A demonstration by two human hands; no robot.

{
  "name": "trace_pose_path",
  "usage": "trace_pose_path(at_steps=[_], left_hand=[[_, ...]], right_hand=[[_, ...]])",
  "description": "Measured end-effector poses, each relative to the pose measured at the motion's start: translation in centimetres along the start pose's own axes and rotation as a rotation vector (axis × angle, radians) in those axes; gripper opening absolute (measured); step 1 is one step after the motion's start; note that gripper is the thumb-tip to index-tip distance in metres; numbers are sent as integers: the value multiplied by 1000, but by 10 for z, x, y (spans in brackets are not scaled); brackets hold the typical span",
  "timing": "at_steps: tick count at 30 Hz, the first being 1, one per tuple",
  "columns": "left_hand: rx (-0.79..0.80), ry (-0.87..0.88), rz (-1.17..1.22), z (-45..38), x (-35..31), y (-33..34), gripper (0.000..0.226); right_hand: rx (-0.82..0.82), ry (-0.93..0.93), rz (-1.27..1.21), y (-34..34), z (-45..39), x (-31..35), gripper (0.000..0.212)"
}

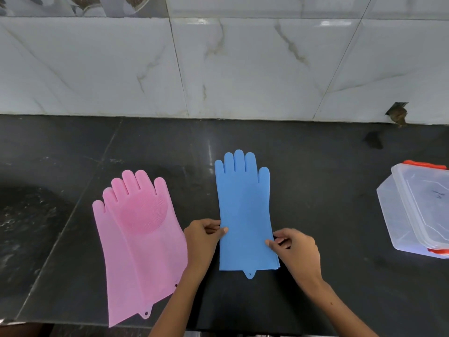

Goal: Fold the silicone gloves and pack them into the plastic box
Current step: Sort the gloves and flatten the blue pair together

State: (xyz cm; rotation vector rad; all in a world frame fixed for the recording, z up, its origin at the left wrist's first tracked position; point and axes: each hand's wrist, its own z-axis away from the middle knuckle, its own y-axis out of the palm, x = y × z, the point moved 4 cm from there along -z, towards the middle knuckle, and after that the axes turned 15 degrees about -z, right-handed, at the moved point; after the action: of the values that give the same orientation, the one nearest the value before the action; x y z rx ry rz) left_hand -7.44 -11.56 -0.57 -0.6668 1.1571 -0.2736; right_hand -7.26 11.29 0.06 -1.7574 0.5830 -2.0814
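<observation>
A blue silicone glove (244,205) lies flat on the black counter, fingers pointing toward the wall; it looks like two stacked layers. My left hand (202,239) pinches its left edge near the cuff. My right hand (295,251) pinches the right edge at about the same height. To the left lies a pair of pink gloves (141,239), one on top of the other, the upper one showing its bristled palm. The clear plastic box (413,210) with orange-red clips sits at the right edge of the view, its lid on.
The black stone counter (315,190) runs to a white marble-tiled wall (243,69) at the back. A chipped hole (398,114) shows in the wall's base at right. The counter's front edge is just under my forearms.
</observation>
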Motion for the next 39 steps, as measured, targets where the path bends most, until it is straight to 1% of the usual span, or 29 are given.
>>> trace_pose_path(at_steps=[3,6,10,13,17,21,24,29,32,34,36,39], left_hand=[[-6,-18,-11,0,-2,0,11],[-2,-14,-28,-1,-4,0,8],[11,-8,-37,-3,-5,0,8],[3,-5,-15,-3,-6,-1,6],[-7,3,-31,1,-4,2,5],[-35,14,-24,6,-6,6,8],[-27,27,-40,8,-9,10,12],[-42,41,-86,7,-6,13,9],[-58,49,-70,8,-7,13,10],[-92,47,-39,7,-9,11,15],[-133,38,1,3,-12,9,23],[-143,43,45,-7,-19,9,23]], right_hand=[[-46,-23,111,2,4,6,10],[-33,25,146,5,5,8,12],[-28,101,21,0,1,10,7],[-42,101,-73,-8,0,14,1],[-62,92,-88,-14,3,11,2],[-30,130,-22,-10,6,1,6],[-54,112,24,-10,4,3,7],[-50,99,162,-8,4,7,12],[37,134,253,-11,-1,7,13],[108,159,293,-14,-10,9,13],[114,168,266,-19,-23,14,17],[51,133,132,-19,-45,25,23]])
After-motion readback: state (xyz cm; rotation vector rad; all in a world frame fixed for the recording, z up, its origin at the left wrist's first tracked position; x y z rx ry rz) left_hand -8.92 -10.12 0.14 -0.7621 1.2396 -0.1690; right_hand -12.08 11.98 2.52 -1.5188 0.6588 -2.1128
